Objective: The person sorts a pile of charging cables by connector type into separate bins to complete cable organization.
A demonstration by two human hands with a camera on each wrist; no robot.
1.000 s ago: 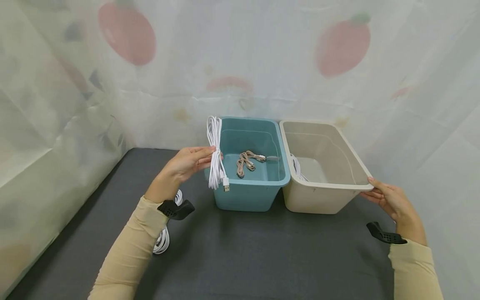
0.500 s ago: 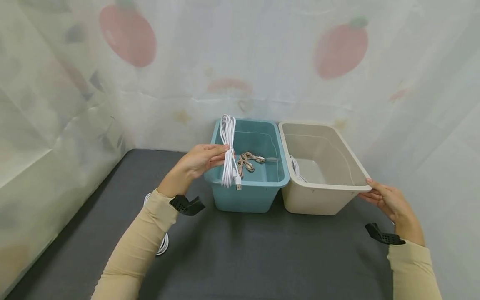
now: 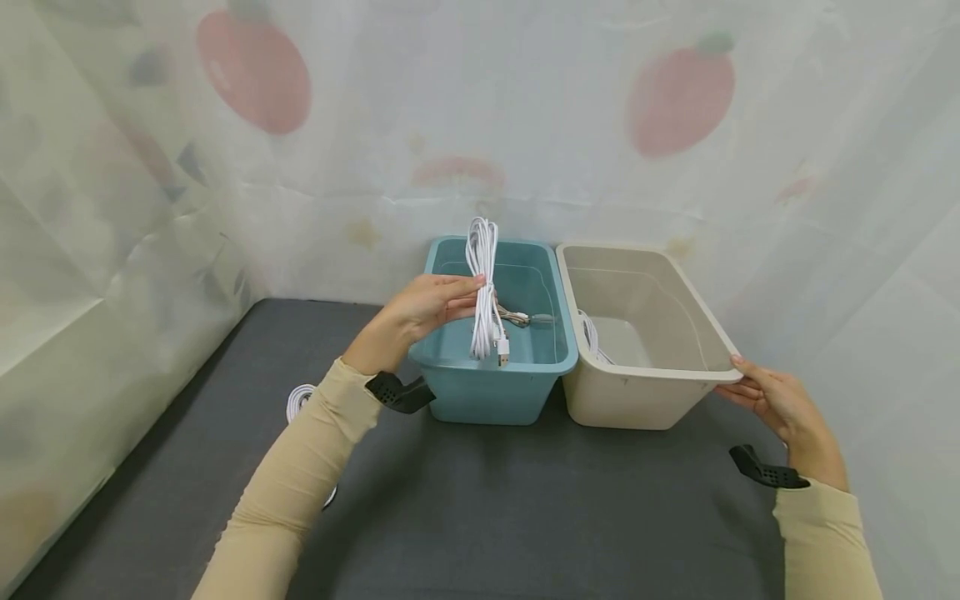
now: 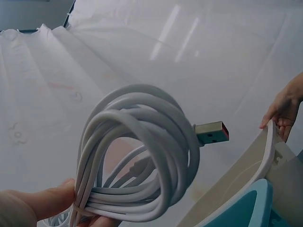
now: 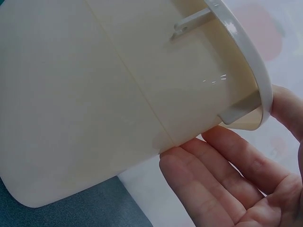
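Dark grey matting covers the work surface across the lower half of the head view; translucent sheeting printed with red fruit shapes closes off the back and both sides. Two open bins stand side by side, touching, at centre frame: a teal bin on the left and a beige bin on the right.

Left hand: fingers and thumb pinch a coiled white cable at mid-length; the coil hangs upright above the teal bin's interior, loops at the top, USB plug at the bottom (the left wrist view shows the same plug projecting from the coil). A tan cable lies on the teal bin's floor, partly hidden behind the coil.

Right hand: fingers relaxed, nearly straight, resting against the beige bin's right-hand corner under the rim; nothing is gripped. A white cable lies against the beige bin's left inner wall; another white coil rests on the matting at left, partly behind the left sleeve.
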